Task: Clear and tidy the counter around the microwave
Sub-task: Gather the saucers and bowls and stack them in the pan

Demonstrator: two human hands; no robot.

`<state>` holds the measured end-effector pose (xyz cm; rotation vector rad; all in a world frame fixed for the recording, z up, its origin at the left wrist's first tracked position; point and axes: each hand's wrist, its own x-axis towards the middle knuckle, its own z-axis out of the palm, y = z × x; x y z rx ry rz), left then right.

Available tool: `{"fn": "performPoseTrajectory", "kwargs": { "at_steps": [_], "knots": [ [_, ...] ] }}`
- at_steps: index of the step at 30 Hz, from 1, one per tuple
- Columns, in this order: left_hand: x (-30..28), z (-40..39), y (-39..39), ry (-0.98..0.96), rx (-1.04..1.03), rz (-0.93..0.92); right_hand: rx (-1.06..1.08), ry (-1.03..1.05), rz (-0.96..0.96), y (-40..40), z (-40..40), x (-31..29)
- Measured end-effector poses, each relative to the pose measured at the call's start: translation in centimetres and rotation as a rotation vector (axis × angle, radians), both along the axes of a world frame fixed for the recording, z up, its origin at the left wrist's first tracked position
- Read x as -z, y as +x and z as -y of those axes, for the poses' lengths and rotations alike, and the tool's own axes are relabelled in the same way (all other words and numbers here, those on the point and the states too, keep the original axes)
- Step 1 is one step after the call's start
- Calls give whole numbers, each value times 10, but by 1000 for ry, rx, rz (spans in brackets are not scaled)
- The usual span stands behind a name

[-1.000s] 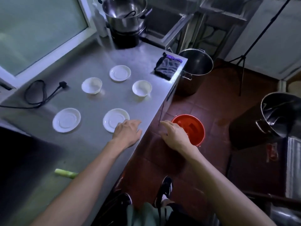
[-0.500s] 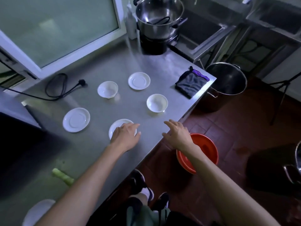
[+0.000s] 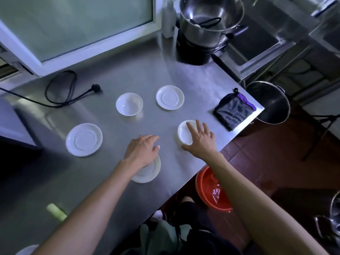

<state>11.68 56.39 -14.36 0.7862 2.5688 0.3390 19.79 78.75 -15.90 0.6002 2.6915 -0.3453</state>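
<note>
Five white dishes are spread out on the steel tabletop (image 3: 198,70), three saucers and two little bowls. The left hand (image 3: 142,150) sits palm-down over the near saucer (image 3: 149,172), fingers loosely together, covering its far half, can't tell if it's actually gripping the rim or just resting. The right hand (image 3: 199,138) is spread wide, fingers fanned out over the near bowl (image 3: 184,132), which sits close to the tabletop's right edge; it looks like it's touching the rim but nothing is lifted.

The other bowl (image 3: 129,104) is further back toward the middle, with a saucer (image 3: 170,97) just to its right and another saucer (image 3: 84,139) off on the left, well apart from both hands. A dark folded cloth (image 3: 234,112) with a purple trim lies at the right corner. A black power cord (image 3: 62,91) with its plug is looped on the left side near the window frame. At the back there's a steel pot (image 3: 211,17) on a black burner, with a white bottle (image 3: 168,21) just beside it. Down on the floor, an orange bucket (image 3: 208,190) sits by the tabletop edge and a big steel stockpot (image 3: 269,103) stands past the corner. A pale green stalk (image 3: 56,211) lies near the front left.
</note>
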Motion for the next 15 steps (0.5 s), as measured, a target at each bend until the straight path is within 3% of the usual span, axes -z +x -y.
{"fn": "performPoseTrajectory", "kwargs": {
  "at_steps": [6, 15],
  "knots": [
    [12, -11, -32, 3, -90, 5, -57, -46, 88, -30, -11, 33],
    [17, -43, -71, 22, -217, 4, -220, -70, -41, -91, -26, 33]
  ]
}}
